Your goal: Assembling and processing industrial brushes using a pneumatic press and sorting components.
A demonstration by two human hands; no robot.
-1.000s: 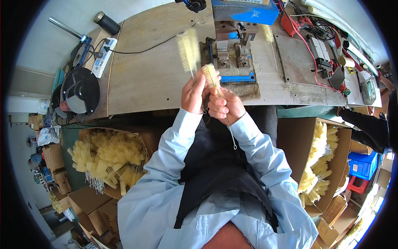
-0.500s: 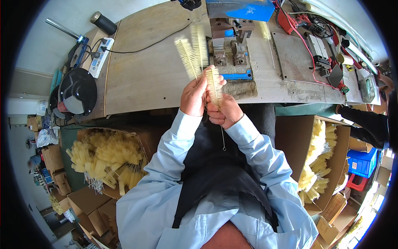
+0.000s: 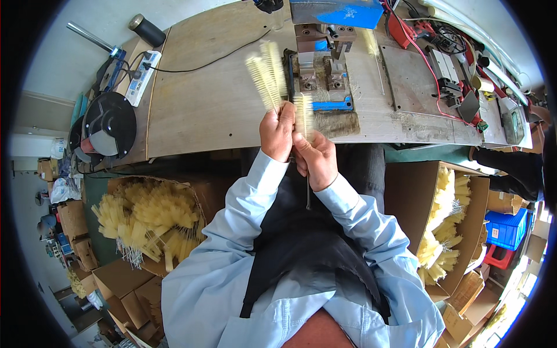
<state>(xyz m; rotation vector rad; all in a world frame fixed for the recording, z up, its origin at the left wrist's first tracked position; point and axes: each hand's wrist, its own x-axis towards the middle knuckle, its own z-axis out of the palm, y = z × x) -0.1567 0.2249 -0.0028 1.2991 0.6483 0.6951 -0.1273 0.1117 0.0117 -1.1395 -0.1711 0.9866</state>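
Holding: we grip two pale bottle brushes (image 3: 268,72) in our left hand (image 3: 277,130), fingers curled shut round their stems, and a third pale brush (image 3: 304,113) in our right hand (image 3: 316,159), fingers closed on it, its wire stem (image 3: 307,194) hanging down below the fist.
Where: all three brushes are raised over the near edge of the plywood bench (image 3: 203,110), the two hands touching each other.
Changed: a second ago we held a single brush between both hands; now the pair fans upward from the left hand and leans left, while the single brush stands upright just beside it.
Meaning: we judge the brushes are being sorted or compared in hand, not yet set down.
Behind the brushes: a metal jig on a blue plate (image 3: 319,84) sits at the bench's far middle, with loose bristle fluff (image 3: 336,123) at the near edge in front of it.
Left end: a black round fan (image 3: 107,124) and a white power strip (image 3: 142,75).
Right end: red wiring and tools (image 3: 447,64).
Below left: a carton of yellow brushes (image 3: 151,223).
Below right: another carton of brushes (image 3: 447,226).
In the way: nothing lies between our hands and the bench.
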